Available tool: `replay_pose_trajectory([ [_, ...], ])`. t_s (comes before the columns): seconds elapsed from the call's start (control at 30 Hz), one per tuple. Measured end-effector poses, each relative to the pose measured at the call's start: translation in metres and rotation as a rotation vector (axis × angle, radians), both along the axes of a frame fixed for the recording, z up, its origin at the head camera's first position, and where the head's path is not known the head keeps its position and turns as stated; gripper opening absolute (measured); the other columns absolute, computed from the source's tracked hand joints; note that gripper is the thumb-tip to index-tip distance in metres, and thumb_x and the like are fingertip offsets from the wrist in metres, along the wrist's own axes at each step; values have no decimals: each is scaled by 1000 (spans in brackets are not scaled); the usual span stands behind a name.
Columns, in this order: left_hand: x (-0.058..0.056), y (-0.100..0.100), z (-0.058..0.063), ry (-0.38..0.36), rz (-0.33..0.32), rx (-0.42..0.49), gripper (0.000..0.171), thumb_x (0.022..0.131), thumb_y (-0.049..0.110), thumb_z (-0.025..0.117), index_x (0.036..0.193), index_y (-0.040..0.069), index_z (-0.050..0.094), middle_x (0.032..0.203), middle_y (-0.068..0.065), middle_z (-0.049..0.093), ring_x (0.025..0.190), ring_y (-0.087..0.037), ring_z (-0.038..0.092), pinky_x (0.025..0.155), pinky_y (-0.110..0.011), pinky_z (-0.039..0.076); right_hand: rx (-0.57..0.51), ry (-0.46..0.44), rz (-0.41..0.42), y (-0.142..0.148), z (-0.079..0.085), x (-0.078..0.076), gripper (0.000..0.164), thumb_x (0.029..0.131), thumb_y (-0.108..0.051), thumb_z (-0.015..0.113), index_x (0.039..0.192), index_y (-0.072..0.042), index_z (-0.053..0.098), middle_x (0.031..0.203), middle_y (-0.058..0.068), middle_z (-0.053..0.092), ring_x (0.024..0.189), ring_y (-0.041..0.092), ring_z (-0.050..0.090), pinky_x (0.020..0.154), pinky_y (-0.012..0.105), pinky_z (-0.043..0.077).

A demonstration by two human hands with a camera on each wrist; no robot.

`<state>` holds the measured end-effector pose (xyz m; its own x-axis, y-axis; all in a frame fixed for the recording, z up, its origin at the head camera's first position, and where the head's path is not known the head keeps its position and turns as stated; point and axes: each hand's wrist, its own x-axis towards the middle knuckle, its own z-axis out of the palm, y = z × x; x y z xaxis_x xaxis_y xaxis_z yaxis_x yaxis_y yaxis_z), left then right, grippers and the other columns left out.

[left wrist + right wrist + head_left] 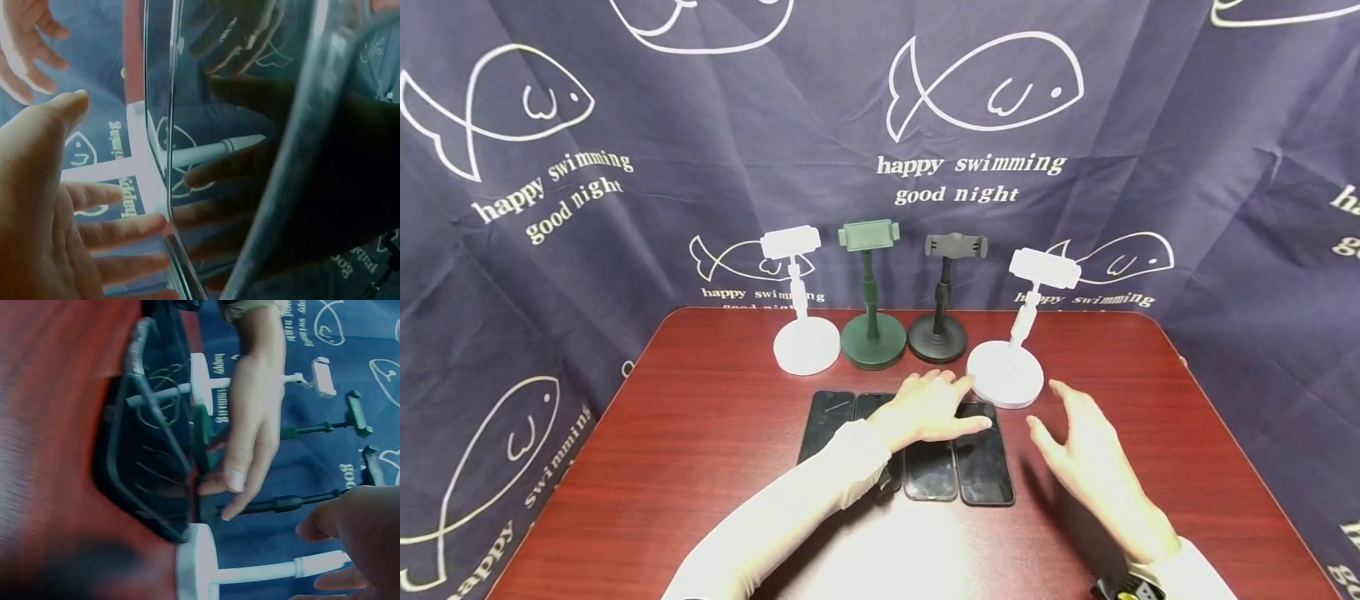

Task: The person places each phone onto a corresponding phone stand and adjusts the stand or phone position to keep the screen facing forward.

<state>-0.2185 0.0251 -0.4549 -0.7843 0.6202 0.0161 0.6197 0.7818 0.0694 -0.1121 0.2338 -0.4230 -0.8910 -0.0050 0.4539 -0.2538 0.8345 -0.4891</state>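
Holds the left hand (928,410) spread, gripping nothing, over four side-by-side smartphones (931,477) at the centre of the table (700,450); cannot tell whether touching. Holds the right hand (1090,454) likewise empty, with fingers parted, at three o'clock from them. Faces a black phone stand (942,296) at twelve, a white phone stand (1022,322) between one and two.

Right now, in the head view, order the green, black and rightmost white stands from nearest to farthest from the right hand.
1. Rightmost white stand, ahead-left of the right hand.
2. Black stand, next one left.
3. Green stand, left of black.
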Motion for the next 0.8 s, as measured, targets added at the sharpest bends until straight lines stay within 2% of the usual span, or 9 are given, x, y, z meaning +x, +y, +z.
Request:
replay_pose_trajectory([
  [0.17,8,8,-1,-38,-19,-38,75,82,82,36,135,32,51,115,4,62,103,-18,62,91,-43,44,11,-79,-19,-1,-18,8,55,81,-18,72,125,8,52,116,29,58,107,45,55,90,58,42],
  [0.27,14,11,-3,-38,-26,-52,75,82,82,36,135,31,53,120,4,61,108,-19,59,95,-44,42,35,-110,-28,-3,-29,12,54,80,-19,73,122,9,55,109,28,61,102,44,59,86,57,45],
  [0.37,18,12,-7,-22,-29,-64,75,82,81,37,132,29,55,124,4,58,112,-18,56,95,-43,41,59,-136,-20,-6,-38,16,44,78,-20,75,110,7,61,90,19,62,83,34,61,75,51,49],
  [0.43,20,13,-8,-1,-39,-75,73,83,81,38,130,28,57,126,4,56,115,-18,54,95,-42,42,76,-157,-9,-8,-42,19,33,76,-20,76,97,2,63,77,11,57,70,24,55,65,43,48],
  [0.53,22,15,-8,21,-55,-86,70,84,78,41,129,27,58,128,5,54,117,-17,52,95,-41,43,97,-207,0,-12,-47,22,24,75,-21,77,80,-7,59,67,1,47,62,13,42,57,32,38],
  [0.63,22,17,-9,47,-58,-94,61,87,71,46,126,26,60,127,5,54,115,-17,53,92,-40,45,107,-246,8,-16,-49,24,25,76,-23,77,75,-11,55,63,-1,44,59,10,39,55,28,34],
  [0.8,19,20,-11,73,-41,-106,51,90,60,52,127,25,58,121,5,58,109,-18,56,87,-39,46,94,-318,18,-19,-50,27,25,79,-27,76,80,-10,58,60,-5,44,55,8,39,55,26,36],
])
